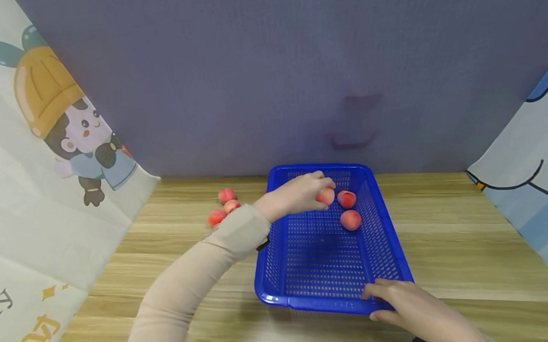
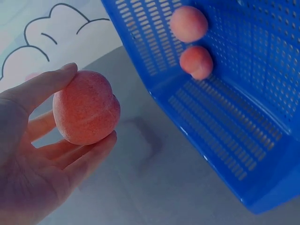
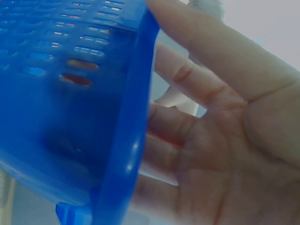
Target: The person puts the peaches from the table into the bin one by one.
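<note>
Your left hand (image 1: 302, 190) grasped the held peach (image 1: 326, 196) between thumb and fingertips, above the far half of the blue basket (image 1: 318, 303). Your right hand (image 1: 407, 303) gripped the basket at its near right corner, the rim lying between thumb and fingers. Inside, toward the far right corner, you had two peaches on the basket floor, the farther peach (image 1: 347, 199) and the nearer peach (image 1: 351, 220), close together. The basket stood on the wood-grain worktop (image 1: 461, 237), its far end near the worktop's far edge. Left of the basket, toward the worktop's far left corner, lay a group of loose peaches (image 1: 226, 195); your left sleeve (image 1: 179, 285) partly covered them, so their count could not be confirmed. A grey-purple panel (image 1: 241, 86) stood along the far edge.
</note>
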Action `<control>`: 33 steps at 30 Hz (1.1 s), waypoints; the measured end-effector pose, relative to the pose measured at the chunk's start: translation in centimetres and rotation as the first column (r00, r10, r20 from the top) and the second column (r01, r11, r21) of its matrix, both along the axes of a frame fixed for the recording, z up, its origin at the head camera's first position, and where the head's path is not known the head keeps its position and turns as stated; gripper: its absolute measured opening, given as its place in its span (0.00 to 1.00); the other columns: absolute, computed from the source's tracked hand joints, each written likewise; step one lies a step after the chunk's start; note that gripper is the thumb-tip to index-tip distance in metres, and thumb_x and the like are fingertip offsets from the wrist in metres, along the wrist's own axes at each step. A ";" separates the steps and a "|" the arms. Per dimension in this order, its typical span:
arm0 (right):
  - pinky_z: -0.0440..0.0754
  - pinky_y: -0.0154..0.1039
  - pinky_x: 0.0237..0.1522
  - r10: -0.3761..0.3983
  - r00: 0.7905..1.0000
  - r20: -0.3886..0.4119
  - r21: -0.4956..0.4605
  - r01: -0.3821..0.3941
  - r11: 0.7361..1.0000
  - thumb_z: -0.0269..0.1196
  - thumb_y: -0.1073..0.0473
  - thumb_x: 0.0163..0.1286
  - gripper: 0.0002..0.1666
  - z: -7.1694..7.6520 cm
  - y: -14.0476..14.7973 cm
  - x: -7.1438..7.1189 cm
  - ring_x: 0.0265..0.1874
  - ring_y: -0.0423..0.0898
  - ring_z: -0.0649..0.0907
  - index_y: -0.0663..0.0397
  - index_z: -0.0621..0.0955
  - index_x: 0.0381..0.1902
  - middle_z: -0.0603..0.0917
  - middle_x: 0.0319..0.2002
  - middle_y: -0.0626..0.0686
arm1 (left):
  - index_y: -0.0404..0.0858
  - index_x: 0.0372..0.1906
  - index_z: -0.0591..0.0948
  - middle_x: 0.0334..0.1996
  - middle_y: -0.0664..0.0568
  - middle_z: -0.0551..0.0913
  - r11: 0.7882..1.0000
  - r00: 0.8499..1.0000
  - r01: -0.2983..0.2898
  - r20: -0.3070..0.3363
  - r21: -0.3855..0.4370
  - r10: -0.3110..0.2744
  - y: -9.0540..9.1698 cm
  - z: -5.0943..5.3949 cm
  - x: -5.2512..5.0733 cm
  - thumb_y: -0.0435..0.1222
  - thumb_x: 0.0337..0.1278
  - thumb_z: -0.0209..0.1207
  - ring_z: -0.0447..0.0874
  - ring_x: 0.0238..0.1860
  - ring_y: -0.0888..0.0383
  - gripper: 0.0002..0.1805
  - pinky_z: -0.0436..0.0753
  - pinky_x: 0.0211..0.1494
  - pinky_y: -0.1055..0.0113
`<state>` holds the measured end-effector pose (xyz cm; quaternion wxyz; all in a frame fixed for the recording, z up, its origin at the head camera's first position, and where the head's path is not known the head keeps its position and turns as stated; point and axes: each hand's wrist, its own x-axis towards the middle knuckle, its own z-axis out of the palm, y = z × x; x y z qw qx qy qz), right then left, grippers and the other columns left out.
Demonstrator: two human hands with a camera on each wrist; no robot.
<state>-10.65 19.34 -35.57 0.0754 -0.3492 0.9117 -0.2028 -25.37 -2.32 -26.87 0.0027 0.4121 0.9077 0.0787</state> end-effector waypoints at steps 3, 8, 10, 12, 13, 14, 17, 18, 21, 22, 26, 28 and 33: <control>0.78 0.41 0.35 -0.005 1.000 -0.003 0.002 0.005 1.000 0.59 0.46 0.57 0.14 0.0 -0.1 0.1 0.37 0.42 0.79 0.43 0.78 0.38 0.80 0.37 0.42 | 0.38 0.52 0.74 0.43 0.49 0.74 1.000 1.000 0.024 -0.002 0.003 -0.024 0.6 -0.4 0.1 0.40 0.50 0.59 0.73 0.39 0.59 0.22 0.73 0.40 0.73; 0.78 0.40 0.34 -0.003 1.000 -0.018 -0.008 0.003 1.000 0.60 0.47 0.57 0.13 -0.1 -0.3 0.4 0.36 0.41 0.79 0.44 0.78 0.38 0.80 0.37 0.42 | 0.39 0.53 0.73 0.46 0.48 0.74 0.998 0.998 0.055 0.008 0.004 -0.055 1.6 -0.9 0.3 0.40 0.51 0.59 0.73 0.41 0.59 0.22 0.73 0.43 0.73; 0.78 0.39 0.33 0.006 0.999 -0.037 -0.018 -0.006 1.000 0.60 0.48 0.56 0.12 -0.1 -0.3 0.4 0.35 0.39 0.79 0.44 0.78 0.38 0.79 0.36 0.41 | 0.40 0.53 0.73 0.45 0.48 0.74 0.998 0.998 0.065 0.009 0.003 -0.065 1.9 -1.1 0.4 0.39 0.50 0.58 0.73 0.41 0.59 0.22 0.73 0.42 0.73; 0.77 0.38 0.32 0.014 0.998 -0.056 -0.029 -0.015 0.999 0.61 0.49 0.56 0.12 -0.2 -0.4 0.5 0.34 0.39 0.79 0.44 0.78 0.37 0.79 0.36 0.41 | 0.40 0.52 0.74 0.44 0.49 0.74 0.997 0.997 0.075 0.010 0.000 -0.075 2.3 -1.3 0.5 0.38 0.50 0.58 0.73 0.39 0.60 0.21 0.73 0.41 0.74; 0.77 0.38 0.32 0.017 0.997 -0.069 -0.034 -0.020 0.999 0.61 0.50 0.56 0.11 -0.2 -0.4 0.6 0.34 0.38 0.79 0.44 0.78 0.37 0.79 0.35 0.41 | 0.41 0.51 0.74 0.43 0.49 0.74 0.997 0.997 0.077 0.010 -0.002 -0.077 2.5 -1.4 0.6 0.38 0.50 0.58 0.73 0.39 0.60 0.20 0.72 0.40 0.74; 0.77 0.38 0.32 0.018 0.997 -0.070 -0.036 -0.021 0.999 0.61 0.51 0.56 0.11 -0.2 -0.4 0.6 0.34 0.38 0.78 0.44 0.78 0.37 0.79 0.35 0.41 | 0.40 0.51 0.74 0.43 0.49 0.74 0.997 0.997 0.078 0.013 -0.007 -0.078 2.6 -1.5 0.7 0.38 0.50 0.58 0.73 0.38 0.60 0.20 0.72 0.39 0.74; 0.77 0.38 0.32 0.012 0.998 -0.066 -0.033 -0.014 0.999 0.62 0.52 0.55 0.11 -0.2 -0.5 0.8 0.34 0.39 0.79 0.45 0.78 0.37 0.79 0.36 0.41 | 0.40 0.52 0.74 0.43 0.49 0.74 0.996 0.997 0.080 0.012 -0.029 -0.080 3.2 -1.9 0.9 0.39 0.50 0.58 0.73 0.37 0.61 0.21 0.72 0.38 0.75; 0.77 0.38 0.32 0.009 0.998 -0.063 -0.030 -0.011 1.000 0.62 0.52 0.55 0.11 -0.2 -0.5 0.8 0.34 0.40 0.79 0.45 0.78 0.37 0.79 0.36 0.41 | 0.40 0.52 0.74 0.44 0.49 0.74 0.996 0.997 0.081 0.008 -0.038 -0.081 3.4 -2.1 1.0 0.40 0.50 0.59 0.73 0.38 0.61 0.22 0.72 0.39 0.75; 0.78 0.39 0.33 -0.004 0.999 -0.046 -0.017 0.003 1.000 0.62 0.52 0.55 0.11 -0.2 -0.7 0.9 0.35 0.40 0.79 0.45 0.78 0.37 0.79 0.36 0.42 | 0.41 0.53 0.73 0.46 0.49 0.74 0.995 0.997 0.082 0.004 -0.062 -0.082 3.9 -2.7 1.1 0.42 0.50 0.59 0.74 0.40 0.61 0.23 0.73 0.41 0.75; 0.78 0.39 0.33 -0.007 0.999 -0.046 -0.013 0.006 1.000 0.62 0.52 0.55 0.11 -0.2 -0.7 1.0 0.35 0.40 0.79 0.45 0.78 0.37 0.79 0.36 0.42 | 0.41 0.53 0.73 0.47 0.48 0.73 0.994 0.997 0.081 0.006 -0.067 -0.081 4.1 -2.9 1.2 0.42 0.49 0.59 0.74 0.42 0.60 0.24 0.73 0.41 0.75; 0.78 0.39 0.33 -0.020 0.999 -0.037 0.000 0.020 1.000 0.62 0.51 0.55 0.11 -0.2 -0.9 1.2 0.35 0.40 0.79 0.44 0.78 0.37 0.79 0.36 0.42 | 0.41 0.52 0.74 0.50 0.48 0.73 0.992 0.995 0.096 0.002 -0.084 -0.096 4.6 -3.7 1.5 0.43 0.49 0.59 0.73 0.44 0.60 0.23 0.72 0.43 0.75; 0.78 0.39 0.33 -0.020 0.999 -0.040 0.000 0.020 1.000 0.62 0.50 0.55 0.11 -0.2 -0.9 1.3 0.35 0.40 0.79 0.44 0.78 0.37 0.79 0.36 0.42 | 0.41 0.51 0.74 0.48 0.48 0.73 0.990 0.994 0.109 -0.004 -0.089 -0.109 4.7 -4.2 1.5 0.42 0.49 0.60 0.73 0.41 0.61 0.22 0.72 0.42 0.76; 0.77 0.38 0.32 -0.013 0.999 -0.053 -0.015 0.012 1.000 0.62 0.51 0.55 0.11 -0.2 -1.1 1.5 0.34 0.38 0.78 0.43 0.78 0.37 0.79 0.35 0.41 | 0.41 0.51 0.74 0.42 0.51 0.72 0.989 0.994 0.109 0.013 -0.103 -0.109 5.2 -5.2 1.7 0.42 0.48 0.61 0.73 0.34 0.63 0.23 0.73 0.37 0.77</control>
